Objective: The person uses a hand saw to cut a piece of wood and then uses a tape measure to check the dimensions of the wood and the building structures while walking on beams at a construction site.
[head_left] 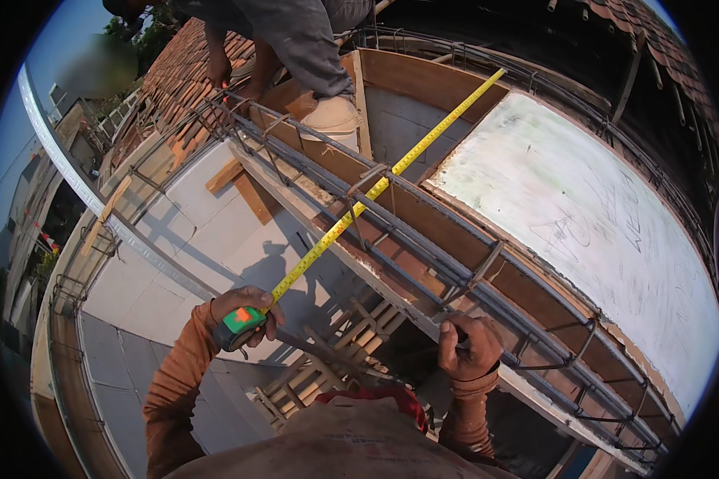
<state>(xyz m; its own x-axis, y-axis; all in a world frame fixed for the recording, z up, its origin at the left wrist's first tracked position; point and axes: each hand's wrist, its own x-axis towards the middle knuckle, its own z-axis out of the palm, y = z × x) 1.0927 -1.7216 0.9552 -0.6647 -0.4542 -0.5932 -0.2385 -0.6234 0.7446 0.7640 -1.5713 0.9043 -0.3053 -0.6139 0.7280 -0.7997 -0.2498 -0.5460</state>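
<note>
My left hand (pixel 230 302) is wrapped round a green and black tape measure (pixel 241 321) with an orange mark. Its yellow blade (pixel 435 134) runs out to the upper right, across a steel rebar cage (pixel 454 274) and over to the far side bars. My right hand (pixel 473 349) is closed, thumb against curled fingers, beside the near edge of the wooden formwork (pixel 379 281) round the cage. Whether anything is pinched in it, I cannot make out.
Another person crouches at the upper left, a hand (pixel 218 72) by the cage's end, near a whitish bucket (pixel 331 128). A white-topped panel (pixel 583 215) fills the right side. Block walls (pixel 204 215) drop below on the left, above bamboo scaffolding (pixel 351 339). A long metal bar (pixel 148 251) crosses the left.
</note>
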